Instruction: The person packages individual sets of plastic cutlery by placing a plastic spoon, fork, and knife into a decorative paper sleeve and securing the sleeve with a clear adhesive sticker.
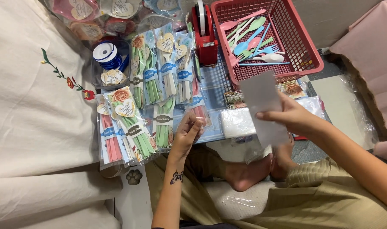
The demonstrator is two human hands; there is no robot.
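Head view: I sit cross-legged, looking down at my lap and the packing spread before me. My right hand [288,114] is closed on a clear bag [263,106], thumb and fingers pinching its lower part so it stands up, slightly tilted, in front of the red basket [312,55]. My left hand [187,133] has its fingers curled at the edge of the packed sets [159,80], touching a packet [198,112] with pink cutlery inside; whether I truly grip it I cannot tell. The basket holds loose spoons and forks [252,40] in pink, green, blue and white. Just left of it stands a red tape dispenser [206,36]. A stack of bags [236,123] lies flat between my hands. A blue ribbon spool [106,55] sits in a tray at the far left of the sets, beside the embroidered cloth [32,93].
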